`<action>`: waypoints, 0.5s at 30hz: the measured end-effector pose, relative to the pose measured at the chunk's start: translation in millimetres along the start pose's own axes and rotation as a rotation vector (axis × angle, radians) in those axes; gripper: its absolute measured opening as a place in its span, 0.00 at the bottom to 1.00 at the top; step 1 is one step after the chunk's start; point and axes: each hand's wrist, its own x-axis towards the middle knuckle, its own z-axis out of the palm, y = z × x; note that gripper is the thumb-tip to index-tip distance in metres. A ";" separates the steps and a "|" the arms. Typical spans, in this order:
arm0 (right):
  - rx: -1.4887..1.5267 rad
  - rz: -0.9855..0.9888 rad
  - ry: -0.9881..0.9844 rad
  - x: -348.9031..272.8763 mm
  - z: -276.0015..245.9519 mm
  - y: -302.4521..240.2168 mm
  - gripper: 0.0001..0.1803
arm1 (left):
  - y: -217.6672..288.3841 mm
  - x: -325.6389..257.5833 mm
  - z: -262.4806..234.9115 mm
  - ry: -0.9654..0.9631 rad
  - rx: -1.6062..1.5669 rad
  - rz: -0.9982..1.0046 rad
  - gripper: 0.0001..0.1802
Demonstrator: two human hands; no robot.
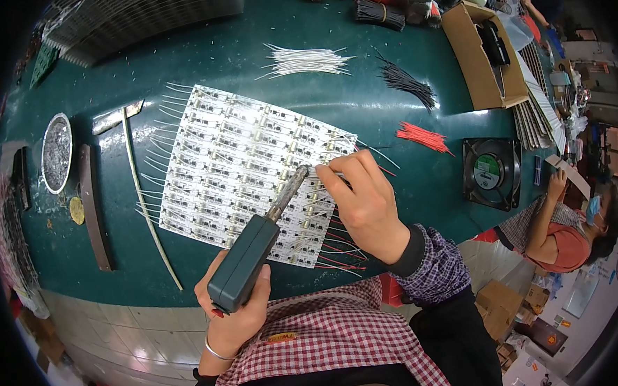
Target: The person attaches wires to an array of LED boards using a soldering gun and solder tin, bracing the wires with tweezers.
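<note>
My left hand [237, 321] is wrapped around the dark green handle of a soldering gun [246, 256]. The iron's long metal tip points up and to the right, onto a white panel of circuit boards [213, 163] covered in rows of small black parts. Just beside the tip, my right hand [367, 207] pinches a thin wire, mostly hidden by the fingers, against the panel's right part. White wires stick out along the panel's left edge; red and white wires [340, 254] hang off its lower right.
Loose white wires [305, 60], black wires [406, 81] and red wires [423, 138] lie beyond the panel. At right are a black fan [491, 173] and a cardboard box [481, 72]. An oval metal dish [57, 154] and brown strip [93, 211] lie left. A co-worker [563, 239] sits right.
</note>
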 end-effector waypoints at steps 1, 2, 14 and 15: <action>-0.001 0.001 -0.001 -0.3 -0.1 -0.1 0.18 | 0.8 -0.1 -0.2 0.003 -0.001 -0.010 0.07; -0.002 0.002 -0.002 -0.4 -0.3 -0.2 0.19 | 0.3 -0.7 -0.6 0.003 -0.001 -0.010 0.07; -0.012 0.004 -0.006 -1.4 0.2 -0.5 0.19 | -7.3 -5.7 1.2 0.038 -0.057 -0.032 0.09; -0.014 0.004 -0.007 -1.2 0.4 -1.3 0.19 | -6.3 -3.8 0.9 0.014 -0.030 -0.023 0.08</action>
